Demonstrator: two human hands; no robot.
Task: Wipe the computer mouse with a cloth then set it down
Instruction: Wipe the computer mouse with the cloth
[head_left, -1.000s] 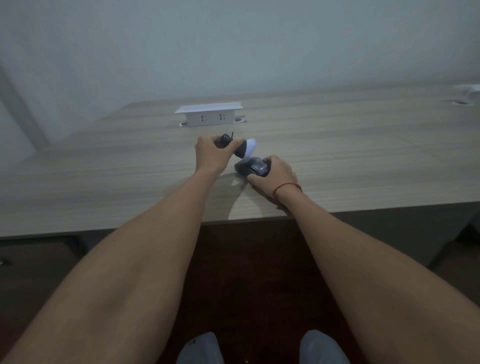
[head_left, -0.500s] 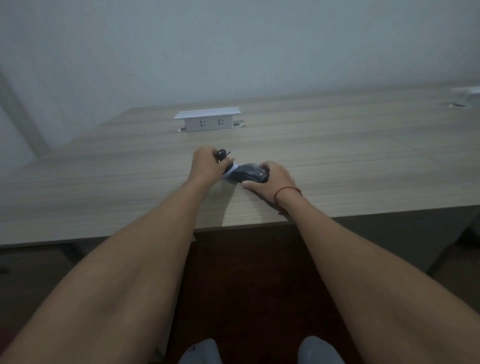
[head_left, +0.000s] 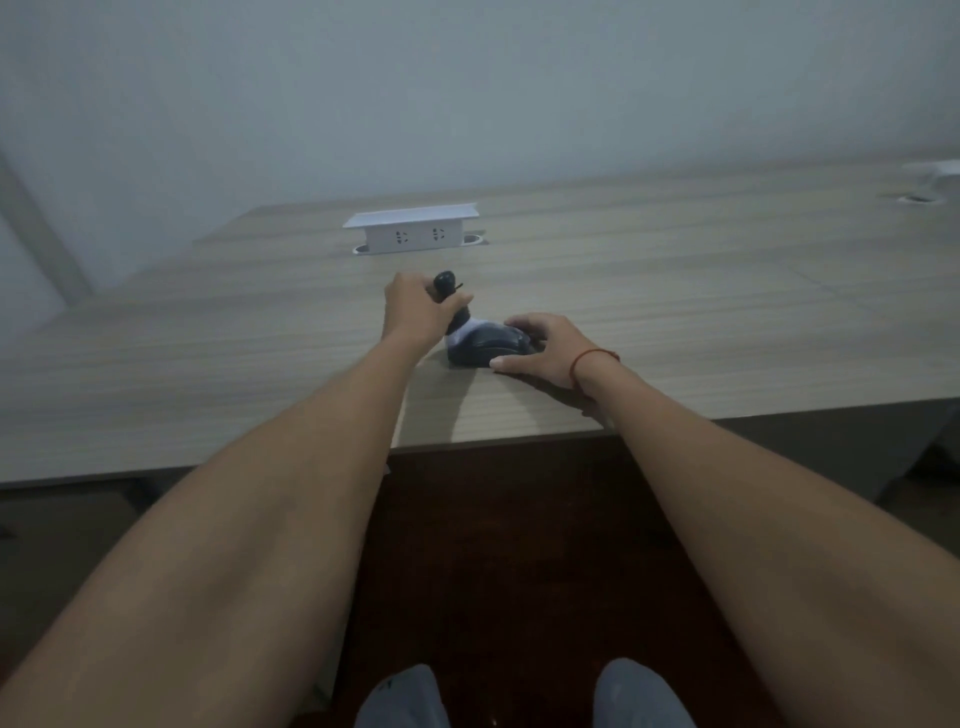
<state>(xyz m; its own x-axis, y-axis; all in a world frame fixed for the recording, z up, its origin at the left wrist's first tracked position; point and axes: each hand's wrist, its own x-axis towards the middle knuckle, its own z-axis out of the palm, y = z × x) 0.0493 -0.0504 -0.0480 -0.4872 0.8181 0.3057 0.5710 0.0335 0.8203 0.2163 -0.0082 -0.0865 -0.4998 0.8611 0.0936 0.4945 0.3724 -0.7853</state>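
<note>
A dark computer mouse lies flat on the wooden table near its front edge. My right hand rests over the mouse's right side, thumb and fingers around it. My left hand is closed on a black-handled cleaning tool with a white cloth tip. The white tip touches the mouse's left rear end. The handle's round top sticks out above my fist.
A white pop-up socket box stands on the table behind my hands. Another white object sits at the far right edge. The table's front edge runs under my forearms; my knees show below.
The mouse has come down from a raised hold onto the table. My right hand has shifted to the right over it. The tool's white tip now presses on the mouse's left end.
</note>
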